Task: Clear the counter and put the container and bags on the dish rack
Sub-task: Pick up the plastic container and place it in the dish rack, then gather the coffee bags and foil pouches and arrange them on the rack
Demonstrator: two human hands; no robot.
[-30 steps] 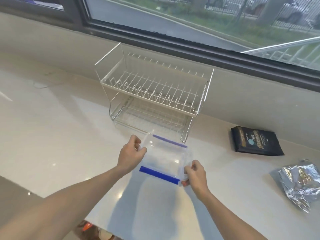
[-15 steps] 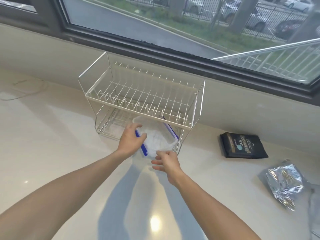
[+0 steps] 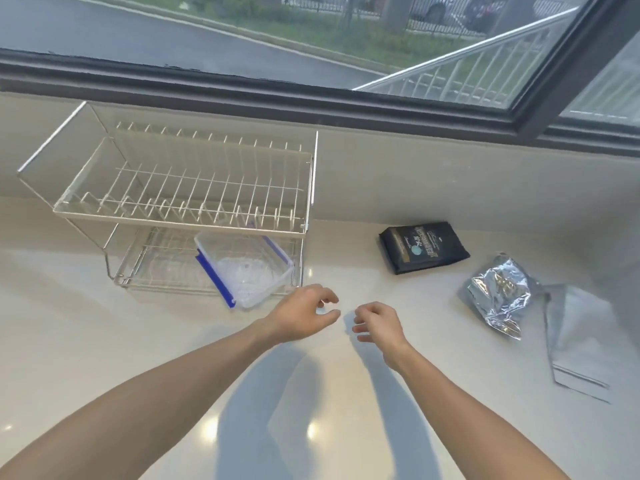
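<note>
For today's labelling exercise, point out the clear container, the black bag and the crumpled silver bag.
clear container (image 3: 247, 271): head view, on its see-through lid.
black bag (image 3: 423, 246): head view, middle of its printed face.
crumpled silver bag (image 3: 498, 295): head view, on its creased foil.

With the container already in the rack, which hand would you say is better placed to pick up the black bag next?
Probably the right hand: it hangs empty on the side nearer the black bag, while the left hand, also empty, sits by the container.
</note>
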